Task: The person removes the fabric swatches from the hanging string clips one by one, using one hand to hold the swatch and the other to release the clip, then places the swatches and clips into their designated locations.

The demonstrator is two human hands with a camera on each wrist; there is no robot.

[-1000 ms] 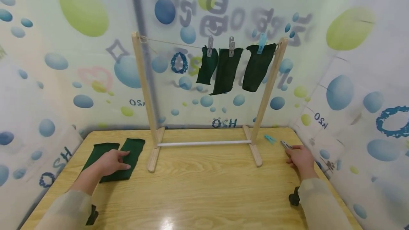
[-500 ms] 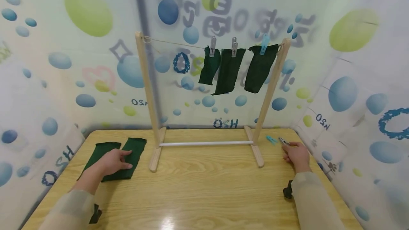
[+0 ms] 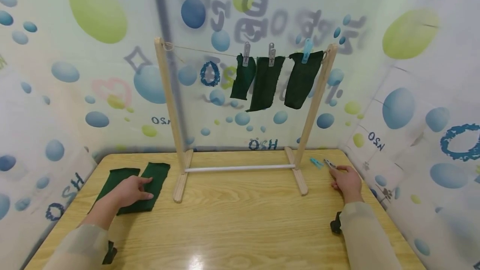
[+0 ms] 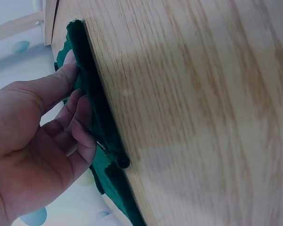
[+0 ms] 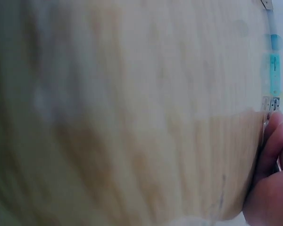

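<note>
On the table's left side, my left hand (image 3: 129, 191) rests on a dark green cloth (image 3: 160, 173), index finger and thumb spread apart on it. A second green cloth (image 3: 119, 177) lies beside it, partly hidden by the hand. In the left wrist view the thumb (image 4: 61, 77) touches the cloth (image 4: 92, 80), the lower fingers bent near its edge. At the far right, my right hand (image 3: 348, 181) pinches a grey clothespin (image 3: 328, 163) low over the table. Just left of that lies a light blue clothespin (image 3: 316, 162), also visible in the right wrist view.
A wooden rack (image 3: 171, 107) with a white crossbar (image 3: 240, 168) stands at the table's back. Three green cloths hang from its string, held by two grey clothespins (image 3: 246, 55) and a light blue peg (image 3: 307, 51). Patterned curtains enclose the table (image 3: 240, 228).
My right hand has shifted slightly left and forward with the grey clothespin, bringing it closer to the blue one. The left hand stays in place on the cloth.
</note>
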